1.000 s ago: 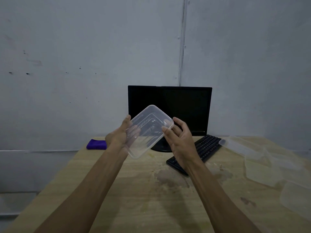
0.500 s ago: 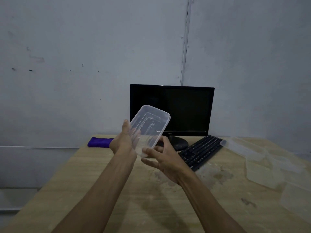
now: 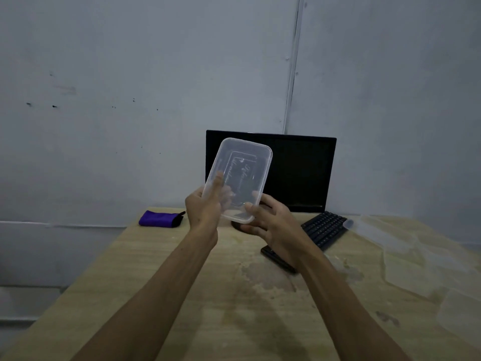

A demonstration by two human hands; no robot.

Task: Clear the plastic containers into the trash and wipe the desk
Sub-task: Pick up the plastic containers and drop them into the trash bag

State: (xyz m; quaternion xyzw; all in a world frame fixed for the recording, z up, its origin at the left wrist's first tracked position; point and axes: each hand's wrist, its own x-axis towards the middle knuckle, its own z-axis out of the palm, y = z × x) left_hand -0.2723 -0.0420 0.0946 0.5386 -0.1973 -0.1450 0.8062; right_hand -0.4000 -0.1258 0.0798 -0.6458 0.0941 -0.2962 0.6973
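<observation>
Black monitor (image 3: 299,173), black keyboard (image 3: 324,229), purple cloth (image 3: 158,218) on wooden bench (image 3: 182,295). Clear rectangular plastic container (image 3: 240,175) mid-frame, tilted, grasped by left hand (image 3: 205,209) and right hand (image 3: 273,225) fingers.

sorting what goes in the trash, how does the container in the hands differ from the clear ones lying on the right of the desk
The held container is up in the air, tilted on end in front of the monitor; the containers on the desk lie flat. The held one is gripped by the left hand and right hand; the others are untouched. All are clear plastic, and none is in the trash yet.
</observation>
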